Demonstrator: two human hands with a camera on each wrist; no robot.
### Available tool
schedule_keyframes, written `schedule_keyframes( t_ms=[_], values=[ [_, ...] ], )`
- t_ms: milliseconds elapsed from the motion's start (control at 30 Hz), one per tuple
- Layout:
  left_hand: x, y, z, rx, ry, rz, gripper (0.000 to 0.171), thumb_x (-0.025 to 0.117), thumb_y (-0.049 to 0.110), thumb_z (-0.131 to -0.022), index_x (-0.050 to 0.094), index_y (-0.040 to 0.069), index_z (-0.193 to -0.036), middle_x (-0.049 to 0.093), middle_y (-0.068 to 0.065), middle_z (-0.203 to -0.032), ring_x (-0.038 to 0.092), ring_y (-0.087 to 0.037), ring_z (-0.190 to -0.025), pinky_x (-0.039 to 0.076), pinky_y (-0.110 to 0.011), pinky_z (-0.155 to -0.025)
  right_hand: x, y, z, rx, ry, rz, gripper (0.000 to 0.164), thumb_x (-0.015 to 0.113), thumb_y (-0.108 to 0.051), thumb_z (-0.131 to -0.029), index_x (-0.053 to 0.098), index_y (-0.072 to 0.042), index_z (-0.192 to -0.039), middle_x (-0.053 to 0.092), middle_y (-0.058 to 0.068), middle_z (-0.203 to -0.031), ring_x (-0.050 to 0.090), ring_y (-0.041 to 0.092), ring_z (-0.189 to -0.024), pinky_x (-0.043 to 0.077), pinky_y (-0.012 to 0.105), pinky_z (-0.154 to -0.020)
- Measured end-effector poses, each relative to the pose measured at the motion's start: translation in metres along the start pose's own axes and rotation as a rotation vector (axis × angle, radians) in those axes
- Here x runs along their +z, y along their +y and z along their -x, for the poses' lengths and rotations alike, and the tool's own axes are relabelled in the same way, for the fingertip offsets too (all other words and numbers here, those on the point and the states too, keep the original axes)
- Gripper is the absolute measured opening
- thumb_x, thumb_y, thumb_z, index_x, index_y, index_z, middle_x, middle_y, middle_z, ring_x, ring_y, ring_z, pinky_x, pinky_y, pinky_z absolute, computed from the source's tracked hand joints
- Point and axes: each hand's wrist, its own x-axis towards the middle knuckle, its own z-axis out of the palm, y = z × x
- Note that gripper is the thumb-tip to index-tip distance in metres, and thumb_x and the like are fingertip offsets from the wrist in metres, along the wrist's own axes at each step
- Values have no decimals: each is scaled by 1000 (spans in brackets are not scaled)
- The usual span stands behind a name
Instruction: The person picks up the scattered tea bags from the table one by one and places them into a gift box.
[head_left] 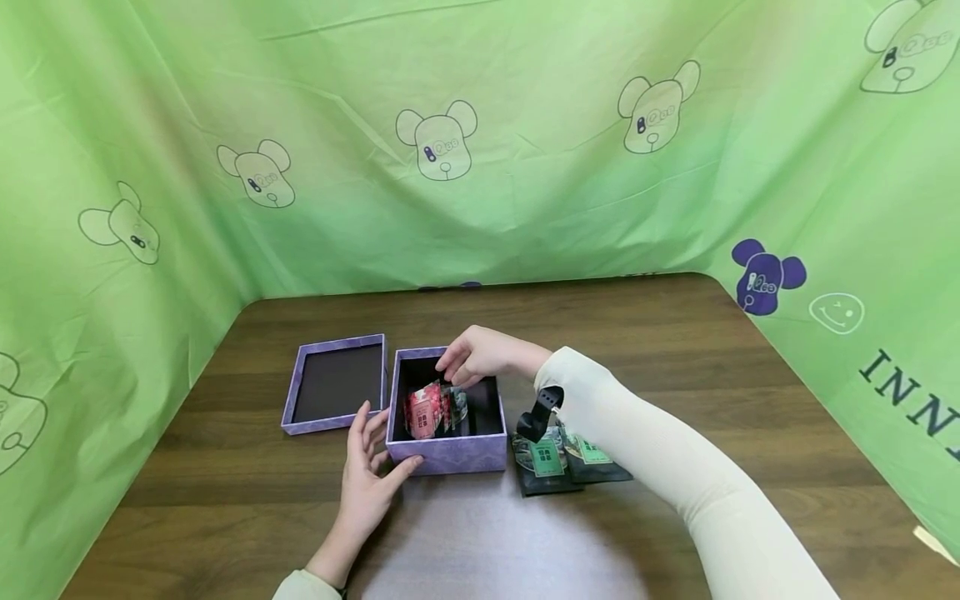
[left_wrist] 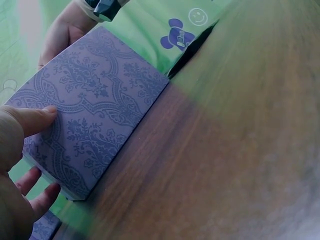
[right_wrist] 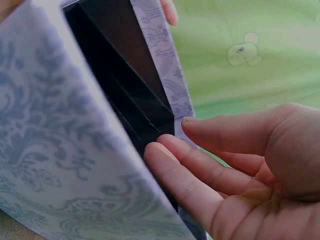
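Note:
A purple patterned box (head_left: pixel 459 457) with a black interior stands uncovered on the table. Inside it, a red sachet (head_left: pixel 424 412) leans at the left, with other red and dark sachets behind it. My left hand (head_left: pixel 366 483) rests at the box's front left corner, its thumb (left_wrist: pixel 37 120) on the front face and its loosely extended fingers along the left side. Over the box's back right part is my right hand (head_left: pixel 480 354), fingers pointing down into it. In the right wrist view a gap shows between thumb and fingers, with thin dark edges in the box just beyond the fingertips.
The purple lid (head_left: pixel 337 383) lies upturned to the left of the box. Two dark sachets with green labels (head_left: pixel 547 458) overlap on the wooden table (head_left: pixel 600 325) at its right, partly under the right forearm. A green printed curtain (head_left: pixel 525 192) surrounds the table.

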Motion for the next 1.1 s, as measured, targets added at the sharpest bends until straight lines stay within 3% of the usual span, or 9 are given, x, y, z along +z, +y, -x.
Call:
schedule_keyframes(
  t_ms=[133, 267, 400, 500, 600, 767, 933, 1100],
  values=[
    [0, 1, 0, 3, -1, -5, 95, 75, -18, -76, 18, -8, -151, 46, -30, -140, 52, -15, -123, 46, -18, -86, -5, -1, 7, -24, -3, -52, 37, 60, 17, -87, 56, 20, -124, 65, 33, -112, 67, 22, -94, 56, 33, -83],
    [0, 1, 0, 3, -1, -5, 95, 75, -18, -76, 18, -8, -151, 46, -30, -140, 52, -14, -123, 46, -18, -86, -13, -1, 18, -63, -2, -109, 38, 60, 16, -88, 53, 21, -126, 64, 34, -112, 65, 36, -105, 55, 36, -86],
    [1, 2, 0, -10, 0, -4, 95, 75, -18, -76, 18, -7, -151, 46, -29, -141, 52, -15, -123, 46, -18, -87, -23, 4, 34, -91, 18, -145, 40, 61, 15, -88, 52, 21, -127, 67, 28, -109, 67, 31, -100, 55, 37, -87],
    [1, 4, 0, -23, 1, -7, 95, 76, -17, -76, 18, -7, -151, 46, -28, -141, 52, -17, -123, 45, -18, -87, -31, 13, 47, -101, 47, -163, 42, 63, 13, -87, 52, 20, -127, 66, 29, -111, 67, 18, -94, 55, 39, -87],
    [1, 4, 0, -29, 3, -10, 95, 76, -17, -76, 18, -7, -151, 46, -28, -141, 52, -18, -122, 45, -19, -87, -37, 26, 58, -112, 67, -187, 44, 64, 13, -87, 51, 20, -128, 62, 35, -116, 67, 23, -97, 54, 42, -88],
    [1, 3, 1, -28, 3, -11, 95, 76, -17, -76, 18, -7, -151, 46, -28, -141, 52, -14, -123, 45, -18, -87, -45, 49, 76, -116, 98, -209, 45, 65, 11, -86, 50, 21, -128, 67, 27, -110, 67, 26, -99, 54, 45, -87],
    [1, 2, 1, -25, 2, -7, 95, 76, -17, -76, 18, -7, -152, 46, -28, -141, 52, -15, -123, 45, -18, -87, -53, 72, 93, -58, 136, -214, 51, 67, 7, -86, 47, 19, -132, 70, 9, -104, 66, 16, -92, 56, 39, -83],
    [0, 2, 1, -15, 5, 0, 95, 75, -19, -76, 18, -7, -151, 46, -28, -141, 52, -16, -122, 46, -18, -86, -60, 96, 108, 15, 157, -200, 57, 68, 5, -86, 42, 19, -135, 67, 14, -106, 66, 16, -88, 57, 34, -76]
  ],
)
